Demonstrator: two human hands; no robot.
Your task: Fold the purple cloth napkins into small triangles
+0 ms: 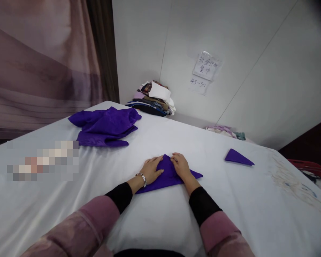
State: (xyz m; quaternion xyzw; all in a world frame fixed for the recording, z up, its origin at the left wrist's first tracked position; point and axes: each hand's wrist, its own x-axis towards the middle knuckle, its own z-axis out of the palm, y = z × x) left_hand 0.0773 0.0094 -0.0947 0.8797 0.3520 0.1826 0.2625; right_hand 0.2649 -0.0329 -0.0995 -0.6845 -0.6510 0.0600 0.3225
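Note:
A purple cloth napkin (164, 178), folded into a triangle, lies on the white-covered table with its peak pointing away from me. On its left slope rests my left hand (151, 170), laid flat with the thumb apart from the fingers; a silver bracelet or watch circles that wrist. My right hand (181, 165) is on the right slope near the peak, its fingers bent and closed on the cloth's edge, fingertips partly hidden. Off to the right lies a smaller folded purple napkin (237, 157). A loose heap of purple napkins (107, 126) sits at the back left.
The table (155, 221) wears a white cloth. Folded clothes (152, 98) are stacked at its far edge, with more fabric (223, 131) farther right. A paper sign (205, 67) hangs on the wall. A pink curtain (42, 64) borders the left; a red basket (307, 165) stands right.

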